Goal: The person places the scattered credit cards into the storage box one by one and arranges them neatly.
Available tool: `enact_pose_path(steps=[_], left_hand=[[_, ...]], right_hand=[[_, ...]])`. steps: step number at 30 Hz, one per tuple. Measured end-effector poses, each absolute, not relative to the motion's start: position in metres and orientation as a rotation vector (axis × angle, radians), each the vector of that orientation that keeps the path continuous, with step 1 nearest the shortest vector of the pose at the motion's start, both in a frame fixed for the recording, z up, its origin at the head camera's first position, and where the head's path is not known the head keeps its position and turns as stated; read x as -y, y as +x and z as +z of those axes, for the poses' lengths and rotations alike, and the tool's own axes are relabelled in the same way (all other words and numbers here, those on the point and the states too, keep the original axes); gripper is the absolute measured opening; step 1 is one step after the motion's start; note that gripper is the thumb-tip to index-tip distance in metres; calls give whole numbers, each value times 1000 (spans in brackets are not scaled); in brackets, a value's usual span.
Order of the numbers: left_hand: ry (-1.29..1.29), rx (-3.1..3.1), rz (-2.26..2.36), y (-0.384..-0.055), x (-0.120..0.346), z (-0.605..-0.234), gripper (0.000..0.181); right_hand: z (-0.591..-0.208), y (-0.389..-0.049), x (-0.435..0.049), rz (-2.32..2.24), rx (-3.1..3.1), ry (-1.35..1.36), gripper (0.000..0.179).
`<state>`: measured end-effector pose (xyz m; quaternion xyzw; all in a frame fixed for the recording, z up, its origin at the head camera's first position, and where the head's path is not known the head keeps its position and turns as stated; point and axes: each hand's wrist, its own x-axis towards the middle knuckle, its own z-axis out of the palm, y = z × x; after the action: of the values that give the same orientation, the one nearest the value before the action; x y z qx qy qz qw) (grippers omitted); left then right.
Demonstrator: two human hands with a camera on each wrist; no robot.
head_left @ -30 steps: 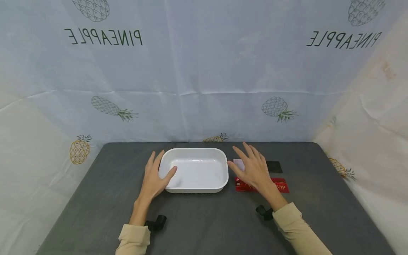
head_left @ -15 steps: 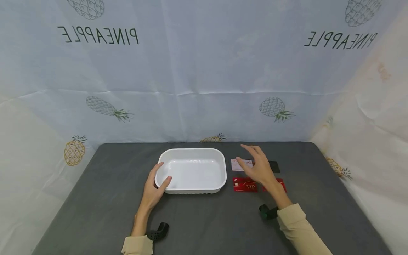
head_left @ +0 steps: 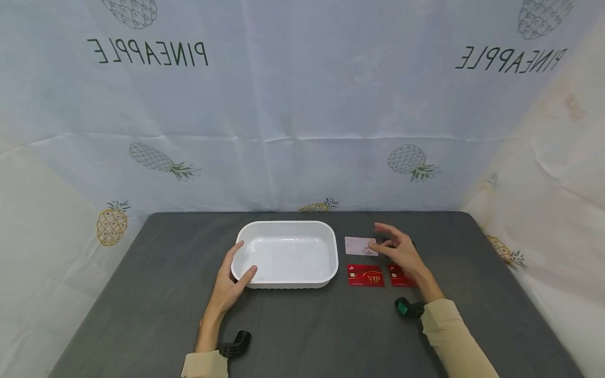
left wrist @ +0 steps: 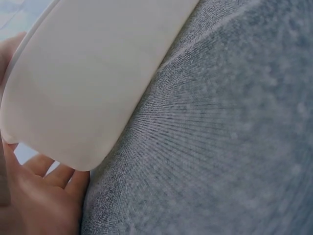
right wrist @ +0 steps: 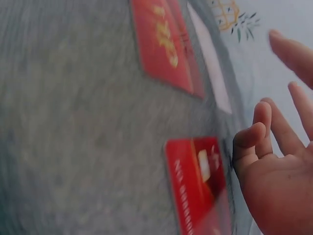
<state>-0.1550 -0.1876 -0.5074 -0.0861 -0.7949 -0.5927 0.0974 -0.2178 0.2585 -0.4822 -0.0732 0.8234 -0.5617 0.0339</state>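
A white rectangular tray [head_left: 288, 223] lies mid-table. My left hand [head_left: 224, 289] holds its left end, thumb at the front rim; in the left wrist view more fingers [left wrist: 61, 176] show behind the tray's wall [left wrist: 78, 93]. On the right, my right hand [head_left: 402, 254] hovers over the cards, fingers bent and thumb apart, with nothing seen between them. Its thumb tip overlaps the edge of a pale pink card [head_left: 359, 245]. In front lie a red VIP card [head_left: 365, 275] and a second red card [head_left: 399, 275], partly covered. The black card is almost wholly hidden behind this hand.
A dark grey cloth [head_left: 302, 331] covers the table. Behind it hangs a pale curtain [head_left: 293, 105] printed with pineapples. A black wrist camera [head_left: 235, 344] sits at my left wrist and another camera [head_left: 408, 308] at my right.
My left hand has come in to the tray's left end and taken hold of it. My right hand has moved rightward off the pink card, its fingers bending, and now covers the black card.
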Motion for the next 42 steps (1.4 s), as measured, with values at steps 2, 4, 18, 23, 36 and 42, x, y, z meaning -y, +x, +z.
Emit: enact_pose_path(steps=[2, 4, 18, 23, 36, 42], left_hand=[[-255, 2355, -1752, -155, 188, -507, 73], [-251, 2361, -1746, -156, 187, -506, 73], [-220, 2375, -1698, -155, 187, -507, 71], [-217, 2372, -1678, -155, 187, -505, 69], [-191, 2372, -1715, -156, 188, -510, 71], [-202, 2376, -1700, -156, 187, -510, 71]], right_hand=[[-483, -218, -262, -1704, -2530, -224, 69], [-485, -218, -264, -1672, -2526, -235, 70], [-488, -224, -264, -1500, -2533, -316, 73], [-484, -225, -261, -1396, -2594, -327, 68], [-481, -225, -258, -1197, -2653, -435, 72], [-479, -224, -259, -1151, -2679, -464, 65]])
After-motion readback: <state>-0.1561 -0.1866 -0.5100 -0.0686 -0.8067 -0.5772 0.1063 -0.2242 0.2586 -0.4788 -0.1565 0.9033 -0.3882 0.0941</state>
